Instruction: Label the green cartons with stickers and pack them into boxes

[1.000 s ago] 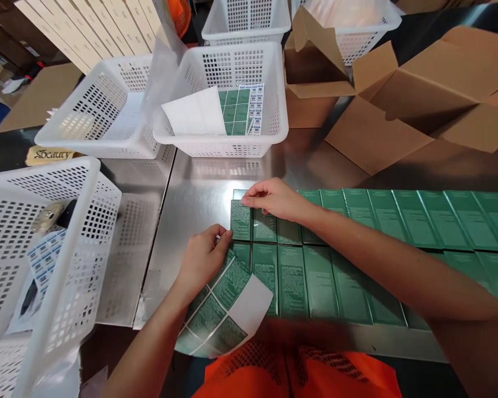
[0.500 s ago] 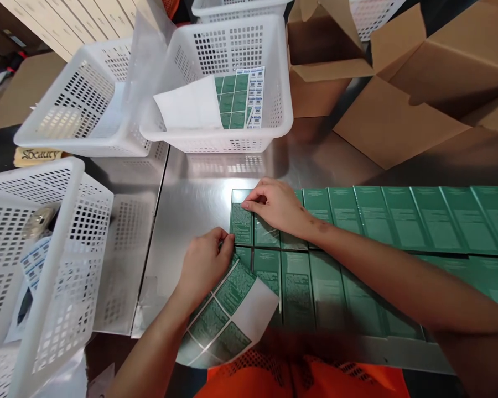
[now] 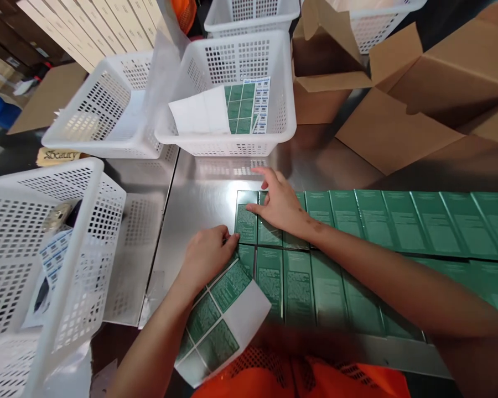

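Observation:
Two rows of flat green boxes (image 3: 398, 221) lie side by side on a shiny metal table (image 3: 203, 193). My right hand (image 3: 280, 207) rests flat on the leftmost boxes of the far row, fingers spread, its thumb pressing on a green label (image 3: 245, 224) on the end box. My left hand (image 3: 205, 257) holds a sheet of green labels (image 3: 216, 312) by its top edge, close to the near row's left end. The sheet hangs over the table's front edge above my orange clothing.
A white basket (image 3: 232, 135) with label sheets stands behind the boxes, another white basket (image 3: 103, 105) to its left, and a large one (image 3: 37, 260) at the near left. Open cardboard cartons (image 3: 398, 110) fill the far right.
My right hand has opened from a pinch on the label's top edge to a flat hand pressing on the end box. The left hand has kept its hold on the sheet.

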Available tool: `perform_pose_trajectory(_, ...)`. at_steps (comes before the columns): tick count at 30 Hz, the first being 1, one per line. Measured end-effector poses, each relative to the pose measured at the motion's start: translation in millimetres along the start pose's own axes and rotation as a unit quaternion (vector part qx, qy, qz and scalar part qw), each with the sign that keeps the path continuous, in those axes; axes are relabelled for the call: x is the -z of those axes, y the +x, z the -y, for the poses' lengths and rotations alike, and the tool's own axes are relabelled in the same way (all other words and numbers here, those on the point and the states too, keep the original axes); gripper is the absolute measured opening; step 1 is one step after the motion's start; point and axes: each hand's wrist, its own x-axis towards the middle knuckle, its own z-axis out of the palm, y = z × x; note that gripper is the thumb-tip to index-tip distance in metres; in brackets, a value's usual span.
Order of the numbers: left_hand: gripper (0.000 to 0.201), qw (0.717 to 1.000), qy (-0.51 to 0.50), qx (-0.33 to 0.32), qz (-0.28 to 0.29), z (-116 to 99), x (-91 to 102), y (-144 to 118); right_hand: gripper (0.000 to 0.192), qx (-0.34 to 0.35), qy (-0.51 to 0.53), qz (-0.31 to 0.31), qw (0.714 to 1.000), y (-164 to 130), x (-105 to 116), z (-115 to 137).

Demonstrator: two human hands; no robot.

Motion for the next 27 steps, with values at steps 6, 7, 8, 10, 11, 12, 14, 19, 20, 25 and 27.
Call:
perform_pose_trajectory(6, 0.037, 0.955, -0.127, 0.011, -0.268, 14, 1.6, -34, 0.043, -0.021, 0.127, 0.074, 0.989, -29, 10, 23)
perform_pose_trajectory(7, 0.038, 0.936, -0.140, 0.011, -0.324, 15, 2.1, -40, 0.045, -0.016, 0.154, 0.106, 0.982, -40, 12, 32)
perform_pose_trajectory(8, 0.039, 0.917, -0.148, 0.012, -0.370, 15, 2.8, -46, 0.047, -0.009, 0.170, 0.142, 0.975, -51, 14, 40)
perform_pose_trajectory(10, 0.041, 0.892, -0.150, 0.014, -0.427, 12, 4.7, -54, 0.039, -0.002, 0.172, 0.185, 0.968, -70, 17, 55)
perform_pose_trajectory(11, 0.041, 0.888, -0.146, 0.016, -0.436, 10, 5.6, -57, 0.030, 0.000, 0.167, 0.179, 0.970, -76, 17, 60)
perform_pose_trajectory(12, 0.041, 0.889, -0.141, 0.018, -0.435, 7, 6.4, -59, 0.021, 0.007, 0.159, 0.157, 0.975, -81, 17, 63)
perform_pose_trajectory(14, 0.040, 0.894, -0.136, 0.024, -0.425, 3, 7.2, -61, 0.007, 0.064, 0.122, 0.075, 0.988, -86, 16, 64)
perform_pose_trajectory(19, 0.040, 0.900, -0.141, 0.044, -0.411, -3, 7.3, -51, 0.018, 0.409, -0.045, -0.065, 0.909, -107, 21, 62)
perform_pose_trajectory(20, 0.040, 0.901, -0.137, 0.051, -0.410, -2, 7.9, -49, 0.021, 0.464, -0.048, -0.048, 0.883, -114, 26, 65)
perform_pose_trajectory(25, 0.052, 0.919, -0.138, 0.009, -0.370, 4, 12.1, -44, 0.016, 0.369, 0.116, 0.032, 0.921, -117, 66, 72)
perform_pose_trajectory(27, 0.063, 0.941, -0.207, -0.031, -0.266, 2, 11.6, -45, 0.009, 0.205, 0.158, 0.030, 0.966, -94, 84, 61)
